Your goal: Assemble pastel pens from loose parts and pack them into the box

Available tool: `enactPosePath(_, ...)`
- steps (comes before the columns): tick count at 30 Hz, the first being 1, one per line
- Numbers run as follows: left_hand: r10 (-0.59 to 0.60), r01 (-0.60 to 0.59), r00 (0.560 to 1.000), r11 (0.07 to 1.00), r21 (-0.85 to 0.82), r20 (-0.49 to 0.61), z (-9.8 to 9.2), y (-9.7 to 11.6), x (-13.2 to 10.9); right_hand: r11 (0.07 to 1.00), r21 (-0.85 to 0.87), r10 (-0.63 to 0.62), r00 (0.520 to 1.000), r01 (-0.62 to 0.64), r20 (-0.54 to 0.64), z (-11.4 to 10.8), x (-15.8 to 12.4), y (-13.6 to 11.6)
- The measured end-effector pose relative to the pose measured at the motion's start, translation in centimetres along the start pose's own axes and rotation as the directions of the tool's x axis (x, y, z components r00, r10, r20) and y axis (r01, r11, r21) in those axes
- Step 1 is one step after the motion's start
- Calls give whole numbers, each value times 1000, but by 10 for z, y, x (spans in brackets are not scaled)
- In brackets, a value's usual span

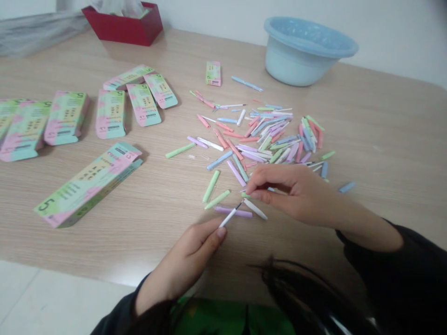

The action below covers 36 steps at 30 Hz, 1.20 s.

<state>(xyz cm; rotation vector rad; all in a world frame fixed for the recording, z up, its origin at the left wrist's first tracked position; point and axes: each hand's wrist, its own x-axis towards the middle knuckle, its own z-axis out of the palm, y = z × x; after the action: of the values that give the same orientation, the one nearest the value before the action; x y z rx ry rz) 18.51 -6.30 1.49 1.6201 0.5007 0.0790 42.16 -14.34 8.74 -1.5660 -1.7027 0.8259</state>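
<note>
My left hand point(197, 251) is closed around a white pen barrel point(228, 217), with a thin dark refill end sticking out of its top. Just above that tip, my right hand point(289, 190) makes a pinch with thumb and forefinger. Whatever sits in that pinch is too small to make out; a bit of green point(245, 194) shows beside the fingertips. Under the pen barrel lies a purple pen part point(240, 212), with a white pen part point(256, 209) to its right. Two green pen parts point(217, 199) rest a little farther off. Behind my right hand spreads a pile of coloured pen parts point(268, 130).
Several pastel cartons point(111, 114) stand or lie at the left, one long carton point(89, 184) nearer me. A small carton point(213, 73) and a blue pen point(247, 83) lie farther back. At the table's far edge are a blue basin point(296, 60) and a red box point(125, 29).
</note>
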Motion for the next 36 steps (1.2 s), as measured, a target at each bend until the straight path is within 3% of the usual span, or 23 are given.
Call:
enactPosePath(13, 32, -31, 999, 999, -35, 36, 1, 0, -1, 996, -78, 28, 999, -31, -42, 4, -6, -7)
enactPosePath(18, 26, -26, 999, 1000, -16, 34, 2, 3, 0, 995, -102, 0, 1000, 1, 10, 7, -4, -4)
enactPosePath(22, 17, -17, 999, 1000, -1, 28, 3, 3, 1, 1000, -6, 30, 997, -30, 68, 16, -3, -4)
enactPosePath(27, 13, -14, 999, 1000, 7, 34, 2, 3, 0, 968, 197, 157, 987, -159, 25, 30, -7, 2)
enactPosePath(31, 10, -10, 999, 1000, -17, 44, 0, 5, 0, 932, 350, 105, 994, -92, -19, 27, -11, 14)
enactPosePath(33, 21, -20, 1000, 999, -37, 22, -2, 5, -1, 950, 308, 72, 995, -49, -63, 20, -8, 18)
enactPosePath(36, 18, -19, 999, 999, -36, -47, -5, 0, -5, 998, 57, 32, 998, -29, -62, 12, 7, 24)
